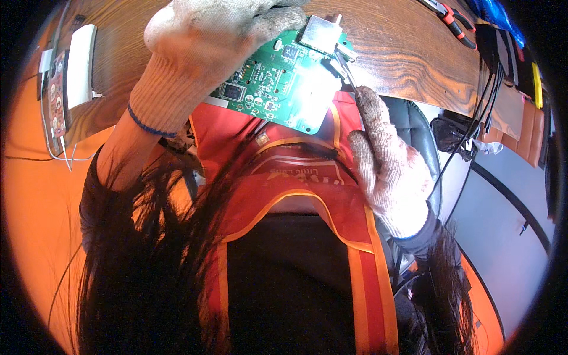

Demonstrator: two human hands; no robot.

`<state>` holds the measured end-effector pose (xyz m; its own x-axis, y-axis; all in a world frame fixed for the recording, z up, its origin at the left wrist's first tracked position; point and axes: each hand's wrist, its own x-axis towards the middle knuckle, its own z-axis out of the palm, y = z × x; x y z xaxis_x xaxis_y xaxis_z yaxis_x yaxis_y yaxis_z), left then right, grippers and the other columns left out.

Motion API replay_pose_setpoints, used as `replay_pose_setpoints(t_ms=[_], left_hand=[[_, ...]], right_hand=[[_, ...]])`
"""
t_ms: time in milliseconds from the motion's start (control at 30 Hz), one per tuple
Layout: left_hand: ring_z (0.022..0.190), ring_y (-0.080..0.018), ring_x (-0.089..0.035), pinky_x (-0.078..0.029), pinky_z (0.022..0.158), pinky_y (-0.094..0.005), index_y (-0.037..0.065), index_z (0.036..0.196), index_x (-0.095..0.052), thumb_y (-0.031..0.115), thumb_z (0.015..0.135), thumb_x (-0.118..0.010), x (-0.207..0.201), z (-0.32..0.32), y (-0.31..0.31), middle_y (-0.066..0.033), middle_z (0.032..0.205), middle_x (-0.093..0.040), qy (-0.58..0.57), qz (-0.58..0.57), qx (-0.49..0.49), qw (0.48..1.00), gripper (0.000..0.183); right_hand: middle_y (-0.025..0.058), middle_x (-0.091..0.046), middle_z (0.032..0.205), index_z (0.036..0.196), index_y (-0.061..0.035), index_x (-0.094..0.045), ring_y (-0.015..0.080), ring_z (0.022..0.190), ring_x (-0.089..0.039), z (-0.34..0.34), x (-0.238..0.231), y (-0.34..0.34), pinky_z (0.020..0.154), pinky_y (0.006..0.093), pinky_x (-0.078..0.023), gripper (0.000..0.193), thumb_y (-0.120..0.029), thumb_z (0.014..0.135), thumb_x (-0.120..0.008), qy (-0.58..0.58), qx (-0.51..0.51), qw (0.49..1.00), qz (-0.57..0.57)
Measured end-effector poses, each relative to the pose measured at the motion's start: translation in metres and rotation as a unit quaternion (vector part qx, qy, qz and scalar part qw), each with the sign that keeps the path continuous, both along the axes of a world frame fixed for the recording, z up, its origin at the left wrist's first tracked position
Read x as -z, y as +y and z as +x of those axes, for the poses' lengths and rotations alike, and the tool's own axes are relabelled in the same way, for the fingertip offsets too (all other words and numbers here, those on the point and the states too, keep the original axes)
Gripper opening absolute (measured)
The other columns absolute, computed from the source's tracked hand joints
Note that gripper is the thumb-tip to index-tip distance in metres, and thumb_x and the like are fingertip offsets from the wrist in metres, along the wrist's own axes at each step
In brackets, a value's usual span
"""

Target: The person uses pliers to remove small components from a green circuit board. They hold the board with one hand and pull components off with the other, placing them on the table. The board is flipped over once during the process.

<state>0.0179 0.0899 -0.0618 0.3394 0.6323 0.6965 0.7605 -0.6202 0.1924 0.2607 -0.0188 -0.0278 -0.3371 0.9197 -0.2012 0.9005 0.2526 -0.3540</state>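
My left hand, in a soiled white knitted glove, grips a green circuit board by its far left edge. The board is held over the near edge of the wooden table, and a bright glare washes out its right part. A silver metal box with a round connector sits at the board's far edge. My right hand, also gloved, is closed around a slim metal tool. Its tip is at the board's right edge, beside the silver box; whether it touches a part I cannot tell.
Pliers with red and black handles lie at the far right of the wooden table. A white curved object and a power strip are at the left. Black cables hang at the right, near a dark chair.
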Motion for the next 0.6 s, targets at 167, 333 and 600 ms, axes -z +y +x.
replay_pose_setpoints(t_ms=[167,333,600], left_hand=[[0.072,-0.0196,-0.066,-0.053,0.064,-0.0296,0.011,0.092,-0.078,0.019,0.076,-0.076,0.000,-0.004,0.003,-0.0034,0.080,-0.070,-0.022,-0.014,0.040,0.999,0.018],[0.072,-0.0195,-0.066,-0.054,0.063,-0.0295,0.010,0.092,-0.077,0.019,0.075,-0.077,0.007,-0.006,0.004,-0.0042,0.079,-0.070,-0.034,0.000,0.040,0.999,0.019],[0.069,-0.0199,-0.065,-0.053,0.061,-0.0296,0.011,0.091,-0.077,0.019,0.075,-0.077,0.007,-0.009,0.004,-0.0046,0.077,-0.069,-0.011,0.036,0.036,0.999,0.018]], right_hand=[[0.0154,-0.072,0.095,0.142,-0.0148,-0.056,0.0171,0.069,-0.070,0.010,-0.005,0.009,0.064,0.0301,-0.054,0.048,-0.022,0.095,-0.062,0.155,0.133,0.962,-0.184],[0.0076,-0.066,0.091,0.139,0.0023,-0.054,0.0104,0.073,-0.058,0.048,-0.041,0.030,0.067,0.0252,-0.046,0.049,-0.012,0.093,-0.063,0.270,0.127,0.890,-0.345],[0.0011,-0.061,0.075,0.138,-0.0043,-0.056,0.0070,0.060,-0.053,0.036,-0.039,0.059,0.052,0.0215,-0.043,0.046,-0.022,0.096,-0.061,0.296,0.148,0.879,-0.343]])
